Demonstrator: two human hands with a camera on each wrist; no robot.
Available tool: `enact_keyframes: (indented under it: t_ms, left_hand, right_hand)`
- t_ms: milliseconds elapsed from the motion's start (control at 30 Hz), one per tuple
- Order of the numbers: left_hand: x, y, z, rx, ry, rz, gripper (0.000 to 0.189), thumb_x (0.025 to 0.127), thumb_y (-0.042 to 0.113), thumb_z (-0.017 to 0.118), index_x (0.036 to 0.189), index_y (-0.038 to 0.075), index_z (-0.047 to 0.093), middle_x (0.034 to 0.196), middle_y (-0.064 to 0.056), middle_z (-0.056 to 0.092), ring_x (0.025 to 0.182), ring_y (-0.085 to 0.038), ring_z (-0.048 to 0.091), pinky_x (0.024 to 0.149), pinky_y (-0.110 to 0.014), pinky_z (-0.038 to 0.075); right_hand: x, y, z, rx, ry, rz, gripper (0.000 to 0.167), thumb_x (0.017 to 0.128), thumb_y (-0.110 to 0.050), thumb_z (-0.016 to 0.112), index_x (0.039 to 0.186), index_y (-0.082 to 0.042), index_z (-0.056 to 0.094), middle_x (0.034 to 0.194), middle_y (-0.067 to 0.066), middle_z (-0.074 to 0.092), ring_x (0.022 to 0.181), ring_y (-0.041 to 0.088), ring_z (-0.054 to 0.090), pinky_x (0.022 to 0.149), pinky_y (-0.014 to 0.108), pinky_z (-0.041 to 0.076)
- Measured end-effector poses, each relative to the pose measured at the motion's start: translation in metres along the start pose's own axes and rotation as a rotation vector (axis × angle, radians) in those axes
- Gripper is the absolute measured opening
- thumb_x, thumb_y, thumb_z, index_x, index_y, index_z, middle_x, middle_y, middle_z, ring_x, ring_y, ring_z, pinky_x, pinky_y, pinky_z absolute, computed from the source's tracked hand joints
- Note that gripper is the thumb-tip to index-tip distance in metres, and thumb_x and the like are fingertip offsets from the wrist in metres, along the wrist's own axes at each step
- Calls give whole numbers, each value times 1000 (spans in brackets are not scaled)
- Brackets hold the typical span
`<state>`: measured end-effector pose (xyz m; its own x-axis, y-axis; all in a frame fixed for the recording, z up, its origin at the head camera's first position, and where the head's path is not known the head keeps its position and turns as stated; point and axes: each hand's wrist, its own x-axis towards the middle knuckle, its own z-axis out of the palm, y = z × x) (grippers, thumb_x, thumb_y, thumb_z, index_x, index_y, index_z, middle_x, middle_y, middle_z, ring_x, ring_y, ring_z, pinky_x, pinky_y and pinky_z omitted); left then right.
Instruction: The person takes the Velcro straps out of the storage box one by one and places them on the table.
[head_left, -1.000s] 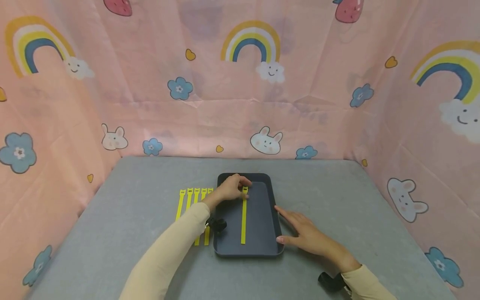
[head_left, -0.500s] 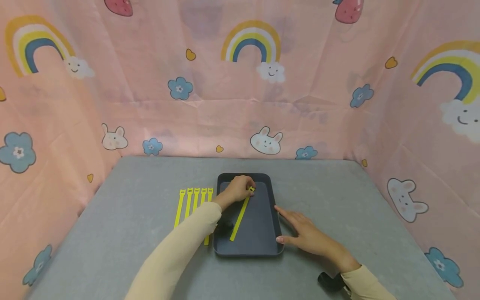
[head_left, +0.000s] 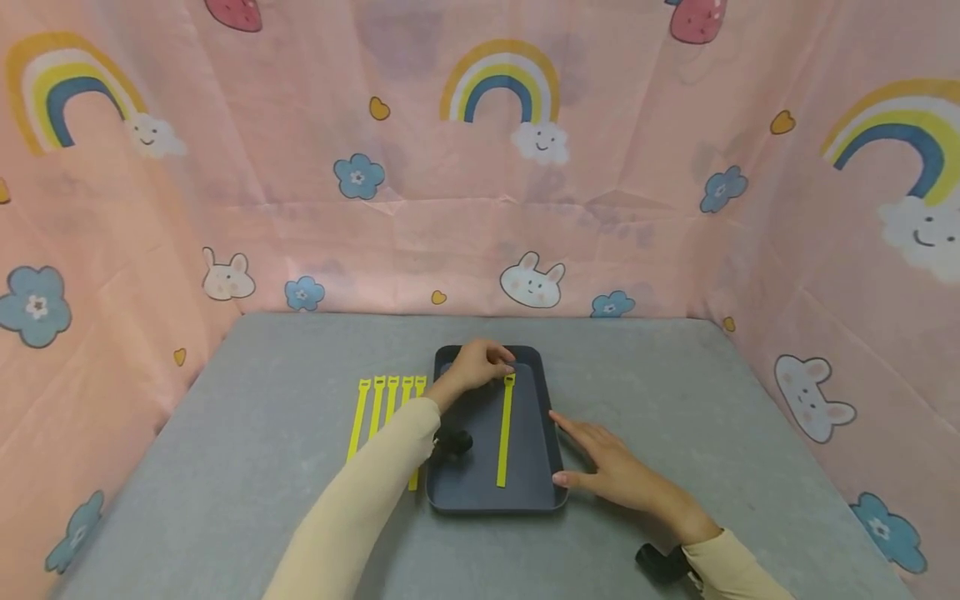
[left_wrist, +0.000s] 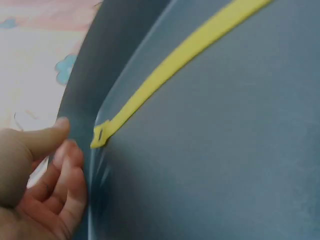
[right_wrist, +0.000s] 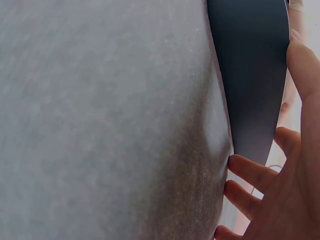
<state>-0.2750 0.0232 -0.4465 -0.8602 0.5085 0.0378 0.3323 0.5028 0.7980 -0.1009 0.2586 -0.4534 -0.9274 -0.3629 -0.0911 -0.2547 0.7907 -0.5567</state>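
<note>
A yellow cable strap (head_left: pixel 505 433) with a slotted head lies lengthwise inside the dark grey tray (head_left: pixel 465 487). My left hand (head_left: pixel 480 364) hovers over the tray's far end, beside the strap's head. In the left wrist view, a gap separates the loosely bent fingers of that hand (left_wrist: pixel 47 175) from the strap (left_wrist: pixel 165 70); nothing is between thumb and fingers. My right hand (head_left: pixel 618 475) touches the tray's right side with extended fingers. The right wrist view shows its fingertips (right_wrist: pixel 240 167) against the tray's outer wall (right_wrist: pixel 255 75).
Several more yellow cable straps (head_left: pixel 358 421) lie side by side on the grey tabletop (head_left: pixel 300 400), left of the tray. My left sleeve hides parts of them. A pink patterned curtain (head_left: pixel 450 208) surrounds the table at the back and sides.
The strap in the tray has shifted right; it slanted midway and now lies nearly straight. My left hand moved right with it and has let go of its head. The right hand stayed put.
</note>
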Motion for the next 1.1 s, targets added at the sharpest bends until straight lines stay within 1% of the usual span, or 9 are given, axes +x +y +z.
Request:
enact_keyframes:
  t_ms: [100, 167, 300, 400, 567, 733, 800, 967, 1100]
  left_hand:
    - [-1, -6, -3, -125, -17, -5, 22, 94, 18, 68, 113, 7, 74, 100, -15, 74, 81, -21, 68, 65, -26, 55]
    - [-2, -10, -3, -172, -21, -18, 23, 95, 20, 67, 114, 9, 74, 101, -14, 74, 78, -17, 67, 65, -25, 54]
    - [-3, -16, -2, -240, -30, -49, 25, 95, 24, 68, 114, 11, 75, 100, -13, 75, 76, -12, 64, 66, -24, 52]
    - [-4, -19, 0, -258, -29, -49, 24, 94, 24, 68, 114, 11, 75, 100, -13, 74, 76, -12, 64, 68, -25, 53]
    - [-3, -23, 3, -204, -25, -12, 21, 92, 20, 71, 111, 11, 76, 99, -11, 75, 75, -11, 64, 67, -24, 54]
    - [-3, -22, 5, -116, -24, 9, 23, 85, 15, 78, 108, 12, 77, 87, -10, 73, 68, -9, 61, 62, -22, 49]
    - [-4, -21, 6, -98, -27, 9, 26, 83, 13, 80, 108, 12, 77, 84, -9, 71, 67, -9, 59, 61, -22, 47]
    - [-5, -20, 6, -69, -37, 8, 30, 82, 9, 79, 111, 12, 76, 83, -8, 70, 67, -9, 58, 61, -21, 46]
    - [-5, -19, 7, -22, -38, 13, 30, 83, 11, 79, 113, 12, 76, 84, -7, 70, 68, -9, 58, 63, -21, 46]
  right_hand:
    - [1, -1, 0, 8, -11, 21, 88, 87, -59, 65, 158, -33, 20, 159, 13, 37, 143, 45, 34, 106, 74, 25]
    - [1, -2, -1, 7, -16, 35, 89, 87, -59, 66, 158, -33, 20, 159, 13, 37, 144, 45, 34, 107, 74, 25]
    - [1, -3, -1, 4, -17, 41, 90, 86, -60, 66, 158, -33, 20, 159, 13, 37, 144, 45, 34, 107, 74, 24]
    - [1, -2, -1, 2, -15, 38, 90, 86, -60, 66, 158, -33, 20, 159, 13, 36, 144, 45, 34, 107, 74, 24]
    - [1, -2, -1, 5, -13, 36, 89, 87, -60, 66, 158, -33, 20, 159, 12, 36, 144, 45, 34, 107, 75, 24]
    - [1, -2, -1, 4, -9, 31, 89, 87, -59, 66, 158, -33, 20, 159, 12, 37, 144, 45, 34, 107, 74, 24]
    - [1, -2, -1, 4, -8, 32, 89, 86, -59, 66, 158, -32, 21, 159, 12, 37, 144, 45, 34, 107, 74, 24]
    - [1, -1, 0, 3, -4, 25, 89, 86, -59, 66, 158, -33, 21, 158, 12, 38, 143, 45, 35, 107, 74, 25]
    - [1, 0, 1, -5, 5, 10, 89, 86, -59, 66, 158, -33, 21, 158, 12, 39, 142, 44, 36, 106, 73, 27]
